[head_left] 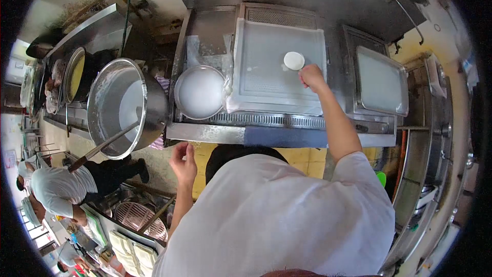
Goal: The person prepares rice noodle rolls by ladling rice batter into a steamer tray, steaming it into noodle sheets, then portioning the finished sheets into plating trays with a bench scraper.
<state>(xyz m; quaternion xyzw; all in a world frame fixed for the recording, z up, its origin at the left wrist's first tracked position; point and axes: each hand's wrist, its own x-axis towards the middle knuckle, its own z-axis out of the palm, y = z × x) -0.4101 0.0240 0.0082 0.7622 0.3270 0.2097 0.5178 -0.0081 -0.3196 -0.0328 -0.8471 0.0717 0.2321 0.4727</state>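
My right hand [312, 78] is closed at the edge of a small round white ladle-like scoop [293, 60]; its handle is hidden in my fist. The scoop is over a wide shallow tray [279, 97] lined with pale cloth [239, 66], which holds a thin whitish liquid layer. My left hand [183, 160] hangs by the counter's front edge, fingers loosely curled and apart, holding nothing visible. Closest to it is a round metal bowl [223, 84] of white liquid [199, 92].
Left of the bowl stands a large metal pot [154, 107] with a long wooden-handled paddle [105, 145] leaning in it. A rectangular metal pan [405, 107] of pale liquid sits at right. A co-worker in a white shirt [61, 184] bends at lower left, near a pink strainer basket [136, 215].
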